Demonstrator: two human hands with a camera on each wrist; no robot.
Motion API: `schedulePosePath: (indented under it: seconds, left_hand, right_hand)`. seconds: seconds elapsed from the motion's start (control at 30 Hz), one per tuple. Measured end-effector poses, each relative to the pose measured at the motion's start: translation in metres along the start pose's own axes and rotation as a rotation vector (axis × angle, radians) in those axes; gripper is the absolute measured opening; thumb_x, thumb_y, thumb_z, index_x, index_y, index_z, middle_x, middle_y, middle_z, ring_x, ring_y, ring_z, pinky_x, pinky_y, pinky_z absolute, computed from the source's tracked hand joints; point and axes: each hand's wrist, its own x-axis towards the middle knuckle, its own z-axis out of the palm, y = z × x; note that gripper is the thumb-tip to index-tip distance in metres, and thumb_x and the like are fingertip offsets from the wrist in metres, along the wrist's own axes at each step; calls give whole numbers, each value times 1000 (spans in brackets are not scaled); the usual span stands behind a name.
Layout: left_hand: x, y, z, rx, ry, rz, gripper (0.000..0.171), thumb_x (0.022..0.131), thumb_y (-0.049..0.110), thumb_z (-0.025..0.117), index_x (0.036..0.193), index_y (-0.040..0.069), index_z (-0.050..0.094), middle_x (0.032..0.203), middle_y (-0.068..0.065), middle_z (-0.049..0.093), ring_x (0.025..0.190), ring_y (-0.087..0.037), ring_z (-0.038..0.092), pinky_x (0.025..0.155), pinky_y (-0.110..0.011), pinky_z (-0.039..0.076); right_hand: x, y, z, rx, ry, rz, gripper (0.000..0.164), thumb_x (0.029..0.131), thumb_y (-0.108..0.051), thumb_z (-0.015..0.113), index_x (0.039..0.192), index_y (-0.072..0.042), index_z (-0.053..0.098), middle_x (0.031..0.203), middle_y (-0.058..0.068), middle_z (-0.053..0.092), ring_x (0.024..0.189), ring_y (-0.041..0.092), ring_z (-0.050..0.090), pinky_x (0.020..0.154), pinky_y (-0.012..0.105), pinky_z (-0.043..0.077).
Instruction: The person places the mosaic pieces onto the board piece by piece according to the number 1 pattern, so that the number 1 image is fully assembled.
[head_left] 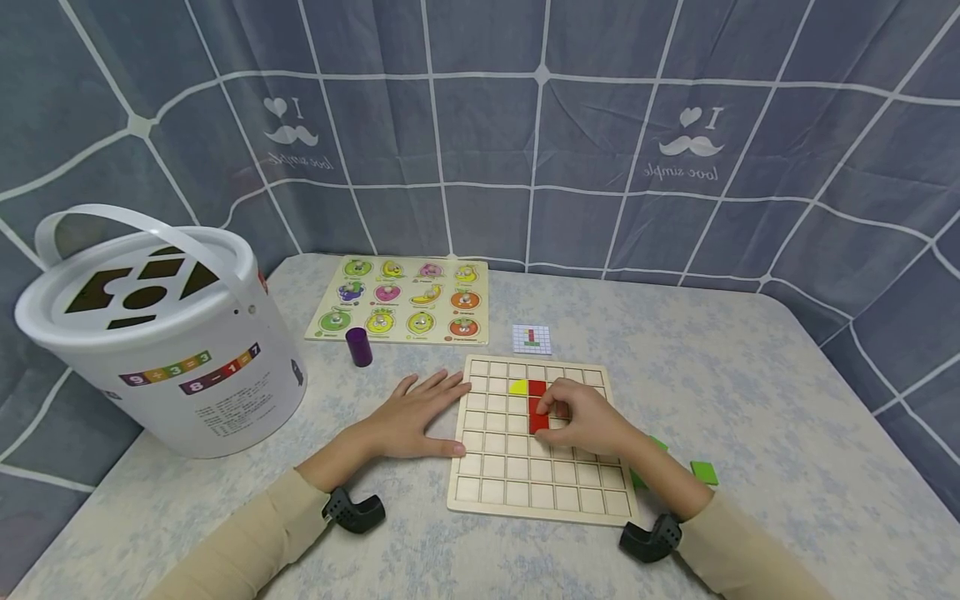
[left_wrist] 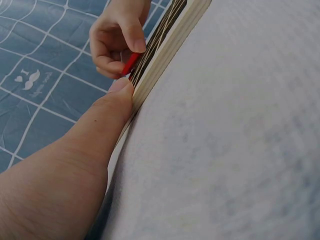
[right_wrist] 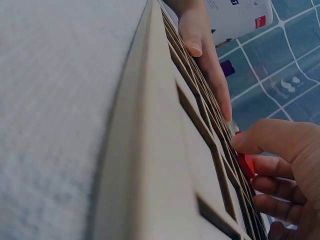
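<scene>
A wooden grid board point(head_left: 491, 489) lies on the table. My left hand point(head_left: 420, 421) is spread with straight fingers, its fingertips and thumb at the board's left edge; in the left wrist view the thumb point(left_wrist: 112, 107) lies along that edge. Over the middle of the grid, my right hand point(head_left: 588, 421) pinches a red tile point(right_wrist: 245, 165) between thumb and fingers, tilted in the left wrist view. Another red tile point(head_left: 537, 387) sits in a cell just beyond it, with a yellow tile point(head_left: 518, 387) to its left. The fingers partly hide the held tile.
A small pattern card point(head_left: 532, 339) lies behind the board. Green tiles point(head_left: 703, 472) lie right of it, some partly under the right forearm. At back left are a fruit puzzle board point(head_left: 397, 302), a purple cylinder point(head_left: 359, 347) and a large white bucket point(head_left: 247, 400) with a shape-hole lid.
</scene>
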Motion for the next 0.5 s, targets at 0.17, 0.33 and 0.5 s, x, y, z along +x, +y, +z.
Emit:
schedulePosePath:
  seconds: [0.17,0.33,0.5]
  left_hand:
    - [-1,1,0,0,-1,-1,94,84,68,60,156,19,26,161,-3,19,148,-25,10,114,-58,5]
    - [-1,1,-1,3,1,-1,94,84,67,60,156,18,26,161,-4,19,148,-26,11,114,-58,5]
    - [-1,1,-2,0,1,5,93,84,66,60,156,18,26,161,-4,19,148,-26,11,114,-58,5]
  right_hand:
    - [0,1,1,-5,-1,-1,20,80,-19,82,90,-16,65,83,-3,52,73,13,46,63,26,42]
    - [0,1,0,8,-4,4,20,80,-21,82,92,-17,67,84,-3,52,73,13,46,63,26,42]
    - [0,2,-1,15,-9,7,21,81,-23,82,94,-16,68,83,-3,52,72,13,46,64,26,42]
